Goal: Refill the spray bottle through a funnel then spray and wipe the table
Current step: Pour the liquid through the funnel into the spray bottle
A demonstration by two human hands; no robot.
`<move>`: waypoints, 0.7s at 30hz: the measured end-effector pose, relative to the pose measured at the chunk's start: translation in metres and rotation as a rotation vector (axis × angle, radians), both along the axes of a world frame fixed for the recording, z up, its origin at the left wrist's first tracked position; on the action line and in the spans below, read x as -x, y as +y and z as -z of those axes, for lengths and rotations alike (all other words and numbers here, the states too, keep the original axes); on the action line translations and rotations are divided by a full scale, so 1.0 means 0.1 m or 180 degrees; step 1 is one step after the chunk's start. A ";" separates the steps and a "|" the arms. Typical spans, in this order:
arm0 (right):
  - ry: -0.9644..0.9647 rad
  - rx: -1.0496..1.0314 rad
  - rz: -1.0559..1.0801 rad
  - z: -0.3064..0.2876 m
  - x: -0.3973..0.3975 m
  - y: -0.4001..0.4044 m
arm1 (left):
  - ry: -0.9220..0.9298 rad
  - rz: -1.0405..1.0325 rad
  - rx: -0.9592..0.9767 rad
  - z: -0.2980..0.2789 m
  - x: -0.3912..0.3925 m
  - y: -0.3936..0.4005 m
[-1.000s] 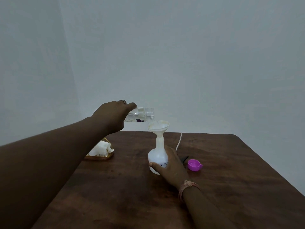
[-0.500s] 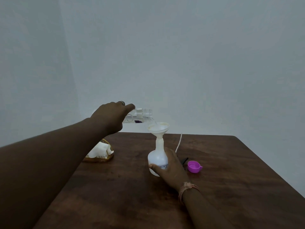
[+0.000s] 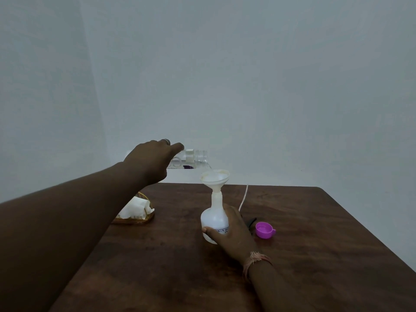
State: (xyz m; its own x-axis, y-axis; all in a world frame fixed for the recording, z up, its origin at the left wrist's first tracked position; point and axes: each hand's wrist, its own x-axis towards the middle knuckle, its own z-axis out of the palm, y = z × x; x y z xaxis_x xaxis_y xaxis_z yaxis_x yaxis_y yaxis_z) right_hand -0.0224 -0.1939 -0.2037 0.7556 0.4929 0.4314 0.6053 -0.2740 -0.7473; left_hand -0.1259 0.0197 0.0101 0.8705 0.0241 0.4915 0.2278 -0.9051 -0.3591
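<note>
Risk: clear bottle (image 3: 195, 157) is tipped near flat w/ its mouth just above the funnel (image 3: 215, 176) rim, so a thin stream could miss the bowl or overflow it if poured too fast, wetting the table (image 3: 315, 233). Funnel only sits in the spray bottle (image 3: 212, 218) neck; a knock could tip it. Left hand (image 3: 153, 162): fingers wrapped round the clear bottle's body, firm grip. Right hand (image 3: 231, 233): fingers & thumb curled round the spray bottle's lower body, steadying it upright near table centre. Purple cap (image 3: 265, 230) lies just right of it; tissue basket (image 3: 135, 210) toward the left edge.
</note>
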 end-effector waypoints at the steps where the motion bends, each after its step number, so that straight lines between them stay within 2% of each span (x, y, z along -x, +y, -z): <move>1: 0.0008 0.0006 -0.0009 -0.01 0.00 0.00 | 0.0004 0.0001 0.0001 0.00 0.00 0.00; 21: 0.0002 0.0030 -0.0018 -0.03 0.03 -0.01 | -0.0024 0.0024 -0.0061 -0.02 -0.01 0.00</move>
State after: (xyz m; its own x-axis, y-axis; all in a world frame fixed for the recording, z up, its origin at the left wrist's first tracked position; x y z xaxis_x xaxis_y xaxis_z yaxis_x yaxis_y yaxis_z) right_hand -0.0258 -0.1951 -0.2007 0.7531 0.5012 0.4261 0.6064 -0.2777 -0.7451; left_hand -0.1245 0.0194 0.0124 0.8669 0.0082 0.4984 0.2238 -0.8998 -0.3746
